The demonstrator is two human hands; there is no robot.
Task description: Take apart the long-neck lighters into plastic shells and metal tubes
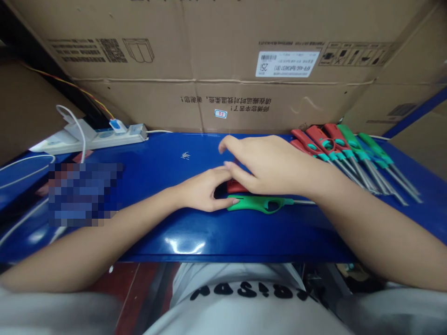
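Observation:
A green long-necked lighter (256, 204) lies across the blue table in front of me, its metal tube running under my right forearm. Just behind it is a red lighter (238, 185), mostly hidden under my right hand. My left hand (204, 190) curves around the handle ends of these lighters, thumb pressed on the green one, fingers by the red one. Over the red lighter arches my right hand (270, 163), its thumb and forefinger apart, the thumb by my left fingertips. Whatever lies beneath its palm is out of sight.
Several red lighters (319, 139) and green lighters (375, 149) lie side by side at the right. A small heap of thin pins or sticks (185, 156) is behind my left hand. A power strip (129, 134) with cables stands back left, before a large cardboard box (157, 102).

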